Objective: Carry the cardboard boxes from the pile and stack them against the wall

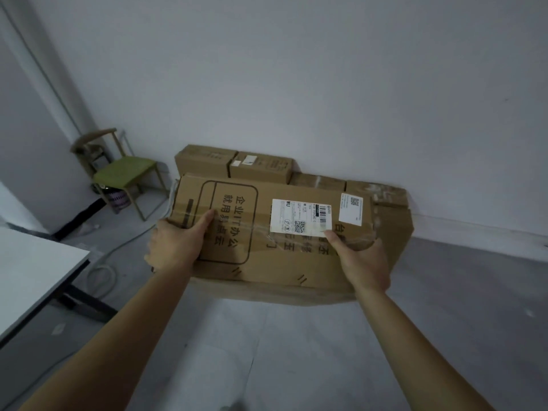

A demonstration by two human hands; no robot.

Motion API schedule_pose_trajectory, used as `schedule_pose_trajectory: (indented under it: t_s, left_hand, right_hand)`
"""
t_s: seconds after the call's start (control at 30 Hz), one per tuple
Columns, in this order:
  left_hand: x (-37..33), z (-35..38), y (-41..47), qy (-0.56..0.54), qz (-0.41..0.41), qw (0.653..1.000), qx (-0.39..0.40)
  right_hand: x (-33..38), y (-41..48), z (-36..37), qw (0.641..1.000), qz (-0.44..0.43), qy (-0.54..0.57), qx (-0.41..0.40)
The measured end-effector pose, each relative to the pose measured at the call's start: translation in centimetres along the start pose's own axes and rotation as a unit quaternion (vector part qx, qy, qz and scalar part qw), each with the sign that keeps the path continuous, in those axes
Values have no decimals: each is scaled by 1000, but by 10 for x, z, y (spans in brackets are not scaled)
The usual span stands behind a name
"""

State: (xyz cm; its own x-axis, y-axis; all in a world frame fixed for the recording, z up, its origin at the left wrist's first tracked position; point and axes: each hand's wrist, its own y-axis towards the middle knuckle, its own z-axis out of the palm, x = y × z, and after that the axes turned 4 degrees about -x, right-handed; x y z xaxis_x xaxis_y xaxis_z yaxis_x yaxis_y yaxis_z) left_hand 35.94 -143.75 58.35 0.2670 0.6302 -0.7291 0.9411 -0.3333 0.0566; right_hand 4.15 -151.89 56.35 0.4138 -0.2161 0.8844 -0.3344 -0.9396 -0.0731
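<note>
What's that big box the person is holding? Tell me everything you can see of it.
The big box is wide, flat, brown cardboard, with its broad face turned up toward the camera. It has dark Chinese characters printed in a rounded frame, a white shipping label, a smaller white label and clear tape across it. Its right end looks crumpled. The left hand and right hand grip its near edge, thumbs on top. It is in front of the stacked boxes at the wall.
</note>
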Motion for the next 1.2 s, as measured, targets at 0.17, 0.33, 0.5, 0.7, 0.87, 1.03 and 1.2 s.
schedule_pose_trajectory:
  t_s: [0.17,0.33,0.5,0.7,0.87,1.03,1.2]
  left_hand:
    - [-9,52,124,29,-14,999,-7]
    - [-27,95,248,66,-23,997,25]
    - [-64,146,350,93,0,994,53]
    - [-91,241,455,132,-11,988,80]
    - [-115,310,538,157,-39,982,95]
    - [-109,366,645,123,-89,982,110]
    - [-123,403,714,128,-115,979,108]
  right_hand:
    - [40,51,130,1000,2,-12,26]
    - [82,100,247,998,46,-11,52]
    - [115,144,331,995,84,-26,52]
    - [120,237,445,990,119,-21,73]
    - [143,313,536,986,131,-47,93]
    - [183,369,614,982,121,-53,134]
    - [210,410,689,978,120,-77,152]
